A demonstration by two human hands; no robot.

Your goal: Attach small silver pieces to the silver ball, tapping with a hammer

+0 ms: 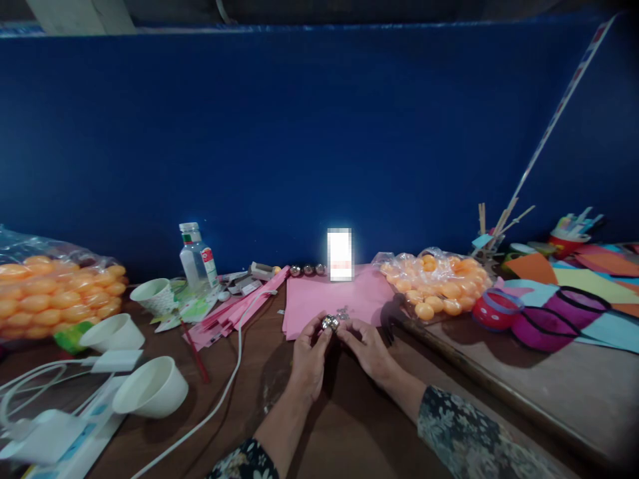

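Left hand (309,354) pinches silver ball (329,324); right hand (368,348) adjoins, hold unclear; close fingertip work seems in hand, next needing steadiness.

Head view: from the wearer's head, facing forward and down
Tabletop (354,432): seen slantwise from above
Blue wall (299,133): straight ahead, farther off
Left hand (310,352), right hand (368,349): close, below centre

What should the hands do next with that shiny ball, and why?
Maybe the right hand could gently press its fingertips against the shiny ball while the left hand holds it steady. The left fingers grip the ball, and the right fingertips are right beside it. Whether they pinch a tiny piece is too small to tell.
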